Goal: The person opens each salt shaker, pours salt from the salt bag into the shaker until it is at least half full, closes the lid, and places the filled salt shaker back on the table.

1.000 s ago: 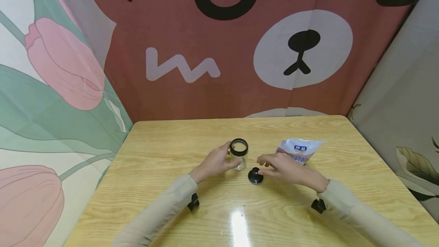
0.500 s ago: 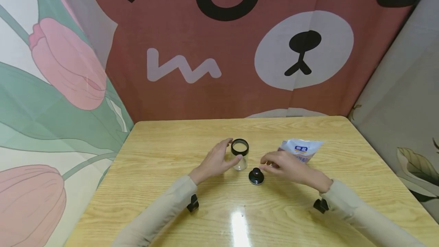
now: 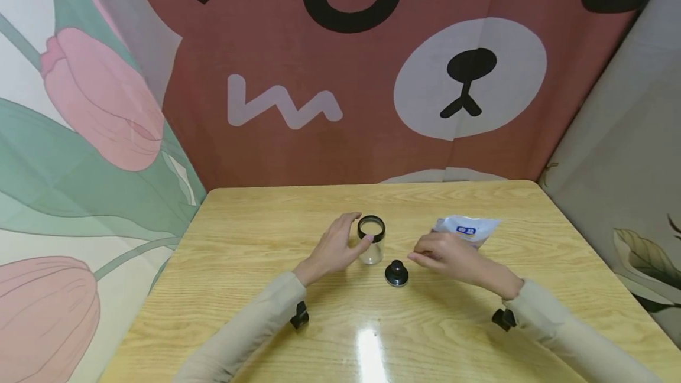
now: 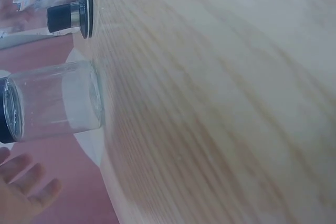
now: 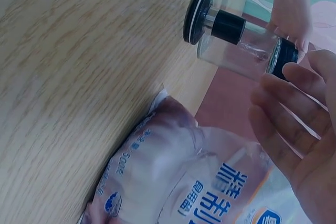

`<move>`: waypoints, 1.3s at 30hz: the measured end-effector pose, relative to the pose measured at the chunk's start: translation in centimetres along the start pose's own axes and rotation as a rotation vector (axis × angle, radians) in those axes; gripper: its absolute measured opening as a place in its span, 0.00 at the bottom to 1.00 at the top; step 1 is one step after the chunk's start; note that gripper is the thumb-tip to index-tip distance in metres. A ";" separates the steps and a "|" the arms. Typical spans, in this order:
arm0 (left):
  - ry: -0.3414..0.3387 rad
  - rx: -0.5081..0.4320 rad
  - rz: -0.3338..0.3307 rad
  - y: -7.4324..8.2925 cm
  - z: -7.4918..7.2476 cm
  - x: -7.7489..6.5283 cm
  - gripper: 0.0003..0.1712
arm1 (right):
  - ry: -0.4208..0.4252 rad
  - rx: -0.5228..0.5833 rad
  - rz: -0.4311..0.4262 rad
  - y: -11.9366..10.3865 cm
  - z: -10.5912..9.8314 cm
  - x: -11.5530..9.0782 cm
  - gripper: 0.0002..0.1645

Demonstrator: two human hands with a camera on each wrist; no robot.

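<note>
An uncovered glass jar [image 3: 372, 255] with a black rim stands upright on the wooden table. My left hand [image 3: 331, 250] is just left of it, thumb and fingers spread about the rim; the left wrist view has its fingers [image 4: 32, 179] apart from the glass. The jar's black lid [image 3: 396, 275] lies knob up, a little nearer to me. Beyond the lid on the right hovers my right hand [image 3: 453, 259], fingers loosely bent with nothing between them. Behind that hand is a plastic bag of salt [image 5: 173, 169], partly covered by the hand in the head view.
The wooden table [image 3: 255, 217] has rounded back corners and meets a red-brown printed cloth [image 3: 298, 158] behind. Floral cloths hang at both sides. Small black cameras [image 3: 300, 315] are worn at both wrists.
My right hand has drawn back to the right, away from the lid's knob. My left fingers have loosened and opened wider beside the jar. Jar, lid and bag stay put.
</note>
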State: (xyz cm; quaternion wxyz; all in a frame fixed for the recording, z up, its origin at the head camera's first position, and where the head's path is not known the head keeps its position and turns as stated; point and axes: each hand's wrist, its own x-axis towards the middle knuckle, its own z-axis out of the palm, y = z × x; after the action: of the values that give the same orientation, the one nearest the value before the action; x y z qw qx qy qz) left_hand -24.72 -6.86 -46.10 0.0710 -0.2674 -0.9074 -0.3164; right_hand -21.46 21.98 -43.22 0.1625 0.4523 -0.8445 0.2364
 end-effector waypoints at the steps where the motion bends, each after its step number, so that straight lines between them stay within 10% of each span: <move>1: 0.009 0.003 0.007 0.0 0.0 0.0 0.43 | 0.007 -0.004 0.002 0.0 -0.1 -0.1 0.11; 24: 0.123 -0.015 0.115 1.2 -0.4 0.9 0.32 | 0.016 0.062 -0.048 1.0 -0.3 -2.2 0.15; 39: 0.178 -0.017 0.190 2.1 -0.2 1.7 0.27 | -0.074 0.036 0.107 1.1 -0.1 -4.3 0.08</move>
State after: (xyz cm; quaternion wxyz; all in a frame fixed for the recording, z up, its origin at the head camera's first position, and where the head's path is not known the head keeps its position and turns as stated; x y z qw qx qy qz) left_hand -25.05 -4.87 -44.32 0.1784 -0.3236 -0.8653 -0.3386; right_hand -20.06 25.52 -45.51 0.1100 0.4177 -0.8686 0.2428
